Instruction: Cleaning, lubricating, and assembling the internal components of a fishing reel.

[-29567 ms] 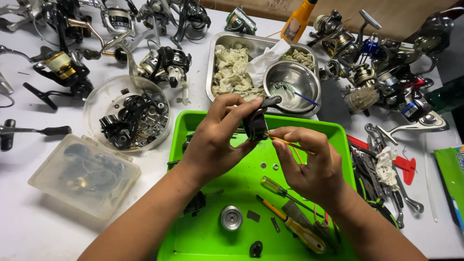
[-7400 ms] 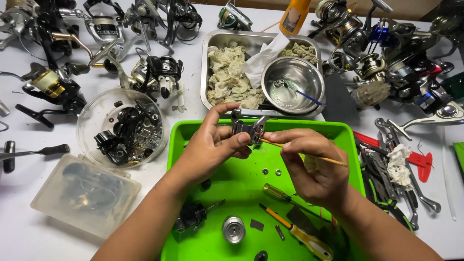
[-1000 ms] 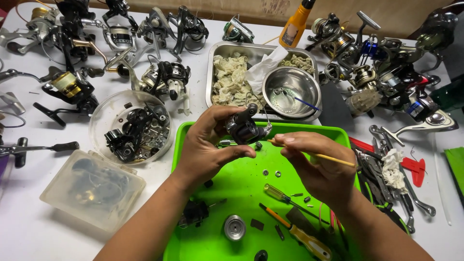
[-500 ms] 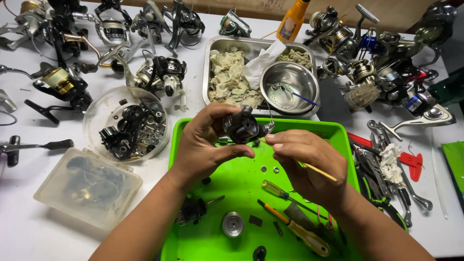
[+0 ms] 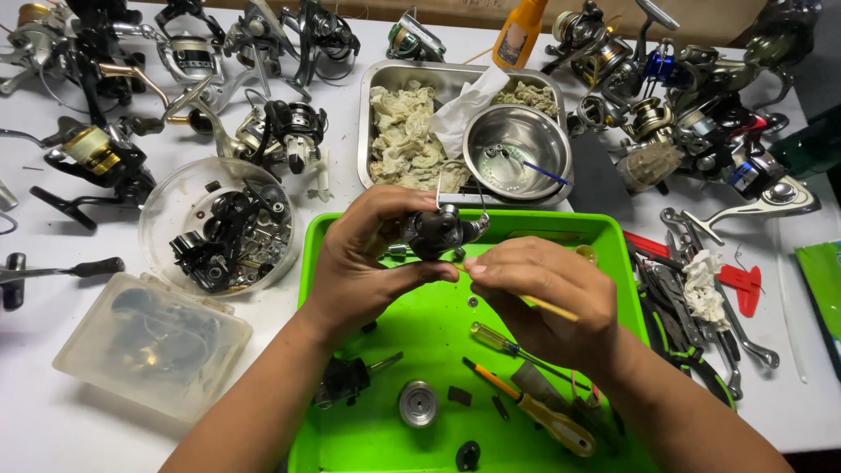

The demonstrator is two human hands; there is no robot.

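Observation:
My left hand grips a small black fishing reel body above the far part of a bright green tray. My right hand pinches a thin yellow stick, its tip held at the underside of the reel body where the two hands meet. On the tray below lie a round metal spool, a black reel part, two screwdrivers and several small loose pieces.
A steel bowl with a blue-handled tool sits in a metal pan of crumpled rags behind the tray. A clear round tub of black parts and a lidded plastic box stand left. Many fishing reels line the back; pliers and tools lie right.
Both hands have moved slightly toward me and down over the tray. My right hand has closed in on the reel body, bringing the stick's tip under it.

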